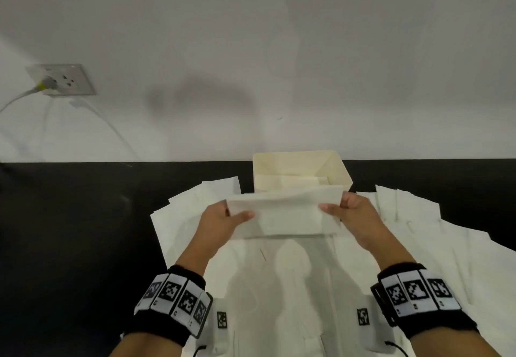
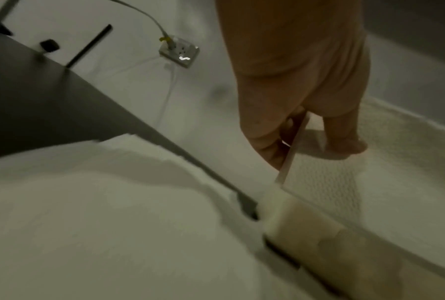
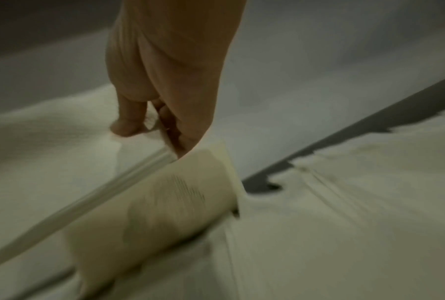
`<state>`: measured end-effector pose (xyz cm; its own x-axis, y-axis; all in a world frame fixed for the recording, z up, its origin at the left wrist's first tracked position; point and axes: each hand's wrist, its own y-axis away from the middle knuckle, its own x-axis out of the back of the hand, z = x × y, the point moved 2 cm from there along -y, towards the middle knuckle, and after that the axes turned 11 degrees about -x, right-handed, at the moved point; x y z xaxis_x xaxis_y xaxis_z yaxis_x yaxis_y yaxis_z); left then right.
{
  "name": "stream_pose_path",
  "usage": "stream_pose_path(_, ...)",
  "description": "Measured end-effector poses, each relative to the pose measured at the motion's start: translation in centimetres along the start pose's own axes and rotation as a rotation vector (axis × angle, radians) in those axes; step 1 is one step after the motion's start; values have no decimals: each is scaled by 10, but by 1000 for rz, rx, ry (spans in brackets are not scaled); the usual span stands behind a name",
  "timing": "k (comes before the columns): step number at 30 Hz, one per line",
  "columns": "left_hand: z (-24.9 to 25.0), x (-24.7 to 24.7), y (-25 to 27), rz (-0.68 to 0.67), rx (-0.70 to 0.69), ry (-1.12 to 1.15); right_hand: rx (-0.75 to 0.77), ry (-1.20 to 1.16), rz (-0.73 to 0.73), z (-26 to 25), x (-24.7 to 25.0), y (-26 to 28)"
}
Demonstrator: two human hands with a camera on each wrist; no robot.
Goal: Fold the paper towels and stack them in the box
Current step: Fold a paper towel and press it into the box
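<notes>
I hold a folded white paper towel in the air just in front of the cream box. My left hand pinches its left end, thumb on top. My right hand pinches its right end the same way. In the left wrist view my left hand has the folded towel edge between thumb and fingers. The right wrist view shows my right hand pinching the folded towel above the box. Folded towels lie inside the box.
Loose unfolded towels spread over the black table on the left, more loose towels on the right and under my arms. A wall socket with a plugged cable sits on the white wall behind.
</notes>
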<state>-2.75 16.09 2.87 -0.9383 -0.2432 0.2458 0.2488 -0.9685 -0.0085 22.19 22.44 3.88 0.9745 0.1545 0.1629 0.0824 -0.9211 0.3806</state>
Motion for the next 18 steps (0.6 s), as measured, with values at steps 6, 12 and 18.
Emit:
stream_pose_path(6,55,-27,-73,160,-129,-195,61,112,384,-60,15,-47)
stream_pose_path(12,46,-61,-112,-79,-185,-779,95,547,424,-66,5,-91)
stream_pose_path(18,28,-85,-127,-356,-203,-1144,-66,913,334,-52,-10,-121)
